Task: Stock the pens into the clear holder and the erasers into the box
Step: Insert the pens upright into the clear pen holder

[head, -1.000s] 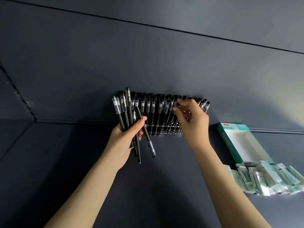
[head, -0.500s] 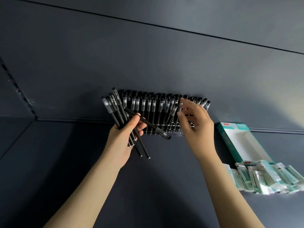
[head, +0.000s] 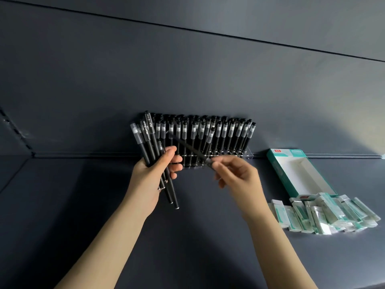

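Dark grey shelf (head: 73, 215) lies under both hands. Left hand (head: 150, 178) grips a bundle of black pens (head: 149, 142), caps up, long axes near upright & fanned, prob. as feed stock. Right hand (head: 235, 176) pinches a single pen (head: 191, 150) by its lower end. Its axis slants up-left twd the bundle; blurred, so cap end unclear. Behind, the clear holder (head: 245, 156) at the back wall keeps stocked pens (head: 208, 132) upright, nearly full. Further right sits the open box (head: 300, 172), w/ wrapped erasers (head: 325, 213) piled at its near end, outside it.

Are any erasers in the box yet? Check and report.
No, the box shows only its bare white inside, and the erasers lie piled outside, in front of it.
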A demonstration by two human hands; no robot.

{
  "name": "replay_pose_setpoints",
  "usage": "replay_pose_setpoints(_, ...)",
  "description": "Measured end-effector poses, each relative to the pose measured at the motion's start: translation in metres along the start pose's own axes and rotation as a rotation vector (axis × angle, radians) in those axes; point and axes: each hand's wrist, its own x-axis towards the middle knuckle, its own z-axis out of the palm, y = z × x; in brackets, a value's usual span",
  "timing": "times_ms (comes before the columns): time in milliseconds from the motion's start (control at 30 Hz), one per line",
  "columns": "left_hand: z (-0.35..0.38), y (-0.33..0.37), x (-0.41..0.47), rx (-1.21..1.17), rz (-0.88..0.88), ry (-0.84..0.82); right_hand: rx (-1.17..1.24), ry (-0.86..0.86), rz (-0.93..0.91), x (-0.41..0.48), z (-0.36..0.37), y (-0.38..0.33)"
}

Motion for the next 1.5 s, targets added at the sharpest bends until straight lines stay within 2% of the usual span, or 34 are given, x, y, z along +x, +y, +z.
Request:
replay_pose_setpoints(133,-0.004,-0.002,0.001,0.06,0.015,0.006,0.162,0.193,-0.053,0.012,-0.024,-0.002)
replay_pose_setpoints(300,-0.004,-0.006,0.002,0.105,0.013,-0.012,0.435,0.28,-0.087,0.032,-0.041,-0.007)
replay_pose_setpoints(367,-0.004,-0.007,0.002,0.117,0.012,-0.024,0.468,0.297,-0.101,0.039,-0.044,-0.008)
replay_pose_setpoints(433,-0.004,-0.007,0.002,0.13,0.015,-0.04,0.393,0.292,-0.138,0.042,-0.046,-0.009)
replay_pose_setpoints(633,-0.004,-0.009,0.001,0.184,0.028,-0.085,-0.083,0.228,-0.317,0.047,-0.04,-0.021)
replay_pose_setpoints(733,-0.004,-0.011,0.001,0.196,0.019,-0.112,-0.233,0.243,-0.36,0.05,-0.035,-0.021)
replay_pose_setpoints(967,0.0,-0.014,0.002,0.2,-0.033,-0.097,-0.249,0.271,-0.412,0.051,-0.024,-0.027)
replay_pose_setpoints(1167,0.001,-0.016,0.001,0.239,-0.008,-0.126,-0.455,0.254,-0.394,0.062,-0.018,-0.018)
replay_pose_setpoints(1300,0.002,-0.014,-0.001,0.191,-0.025,-0.147,-0.571,0.184,-0.442,0.066,-0.01,-0.008)
replay_pose_setpoints(1500,0.001,-0.009,-0.003,0.104,-0.057,-0.168,-0.626,0.166,-0.502,0.072,-0.004,-0.004)
